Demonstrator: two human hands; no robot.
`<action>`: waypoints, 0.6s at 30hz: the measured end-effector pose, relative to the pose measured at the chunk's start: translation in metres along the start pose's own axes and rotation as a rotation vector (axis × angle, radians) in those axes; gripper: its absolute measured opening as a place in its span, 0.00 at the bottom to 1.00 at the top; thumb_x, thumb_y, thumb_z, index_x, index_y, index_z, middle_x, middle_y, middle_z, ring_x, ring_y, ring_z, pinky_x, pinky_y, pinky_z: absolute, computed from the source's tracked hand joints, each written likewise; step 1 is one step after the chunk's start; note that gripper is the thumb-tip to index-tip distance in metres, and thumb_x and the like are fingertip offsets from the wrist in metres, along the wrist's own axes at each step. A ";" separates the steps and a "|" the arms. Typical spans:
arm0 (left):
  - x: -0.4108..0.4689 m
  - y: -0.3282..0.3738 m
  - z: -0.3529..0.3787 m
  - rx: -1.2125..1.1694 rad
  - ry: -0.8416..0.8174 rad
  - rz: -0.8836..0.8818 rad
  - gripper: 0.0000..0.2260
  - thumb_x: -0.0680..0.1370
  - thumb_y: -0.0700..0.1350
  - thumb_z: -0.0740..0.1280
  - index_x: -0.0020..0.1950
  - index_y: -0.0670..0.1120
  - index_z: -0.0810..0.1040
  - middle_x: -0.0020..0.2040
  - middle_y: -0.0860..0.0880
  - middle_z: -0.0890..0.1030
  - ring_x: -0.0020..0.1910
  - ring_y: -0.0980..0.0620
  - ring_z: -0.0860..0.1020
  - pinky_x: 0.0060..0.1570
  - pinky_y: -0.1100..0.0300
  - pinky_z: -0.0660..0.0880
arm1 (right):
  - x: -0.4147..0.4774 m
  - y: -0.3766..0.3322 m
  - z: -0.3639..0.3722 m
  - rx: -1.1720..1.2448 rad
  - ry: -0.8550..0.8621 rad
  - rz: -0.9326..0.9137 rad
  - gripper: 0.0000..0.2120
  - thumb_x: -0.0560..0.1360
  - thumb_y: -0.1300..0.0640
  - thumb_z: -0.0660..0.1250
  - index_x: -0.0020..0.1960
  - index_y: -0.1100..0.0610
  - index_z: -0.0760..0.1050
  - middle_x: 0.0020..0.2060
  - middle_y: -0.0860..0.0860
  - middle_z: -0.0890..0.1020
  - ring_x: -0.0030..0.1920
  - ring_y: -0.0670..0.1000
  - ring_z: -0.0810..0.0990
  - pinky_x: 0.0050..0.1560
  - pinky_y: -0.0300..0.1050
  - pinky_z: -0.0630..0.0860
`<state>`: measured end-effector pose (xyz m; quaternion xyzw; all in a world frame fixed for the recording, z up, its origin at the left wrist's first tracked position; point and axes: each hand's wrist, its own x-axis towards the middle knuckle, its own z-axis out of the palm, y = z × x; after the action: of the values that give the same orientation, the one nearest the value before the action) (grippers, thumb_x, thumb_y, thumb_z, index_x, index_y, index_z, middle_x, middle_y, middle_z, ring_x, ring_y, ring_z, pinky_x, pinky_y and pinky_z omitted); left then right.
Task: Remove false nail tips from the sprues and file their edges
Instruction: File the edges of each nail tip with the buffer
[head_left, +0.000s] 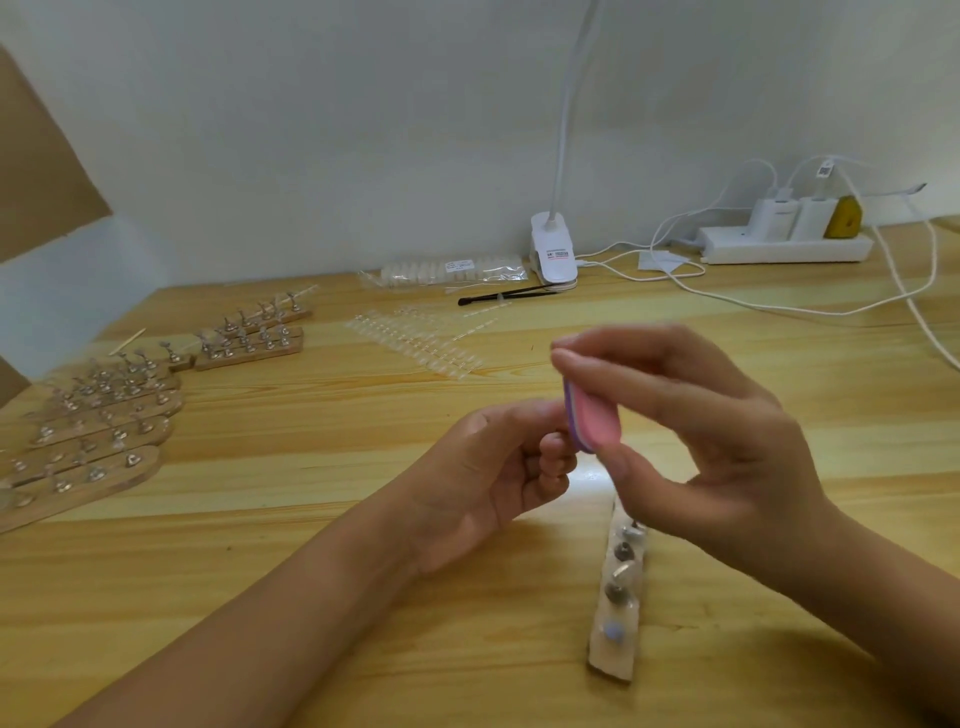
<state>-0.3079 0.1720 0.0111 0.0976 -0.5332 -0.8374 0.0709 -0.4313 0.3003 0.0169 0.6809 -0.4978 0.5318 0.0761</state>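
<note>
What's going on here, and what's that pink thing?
A person seems to be filing false nails. The right hand holds a pink and purple nail file. The left hand, fingers curled, is up against it, apparently pinching a nail tip too small to see. Clear sprues of tips lie farther back on the table, and a wooden strip of holders lies below the right hand.

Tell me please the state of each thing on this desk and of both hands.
right hand, pinches the file.
left hand, fingers curled beside file; contents hidden.
file, held in the air.
sprues, lying flat, tips attached.
chargers, plugged into power strip.
</note>
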 end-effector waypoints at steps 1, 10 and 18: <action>0.000 0.000 0.000 0.003 -0.004 -0.005 0.06 0.69 0.51 0.72 0.38 0.49 0.84 0.31 0.55 0.72 0.30 0.60 0.71 0.36 0.69 0.74 | 0.000 0.002 -0.001 -0.017 -0.017 0.006 0.19 0.74 0.62 0.67 0.65 0.62 0.72 0.59 0.57 0.77 0.62 0.50 0.77 0.62 0.44 0.74; 0.002 -0.001 0.000 0.002 -0.001 -0.004 0.07 0.67 0.51 0.72 0.38 0.49 0.83 0.30 0.55 0.71 0.29 0.59 0.70 0.34 0.69 0.72 | -0.002 0.008 -0.002 0.010 -0.020 0.071 0.19 0.75 0.63 0.69 0.65 0.62 0.72 0.59 0.56 0.78 0.62 0.51 0.77 0.62 0.46 0.75; 0.002 -0.001 0.000 0.009 -0.002 -0.006 0.07 0.67 0.51 0.72 0.38 0.49 0.83 0.31 0.54 0.71 0.29 0.59 0.70 0.34 0.68 0.73 | -0.003 0.008 -0.001 0.052 -0.027 0.084 0.17 0.75 0.65 0.69 0.64 0.63 0.74 0.59 0.57 0.78 0.63 0.54 0.78 0.63 0.50 0.75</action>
<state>-0.3097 0.1717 0.0096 0.0987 -0.5367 -0.8353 0.0674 -0.4376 0.2985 0.0114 0.6680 -0.5130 0.5383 0.0290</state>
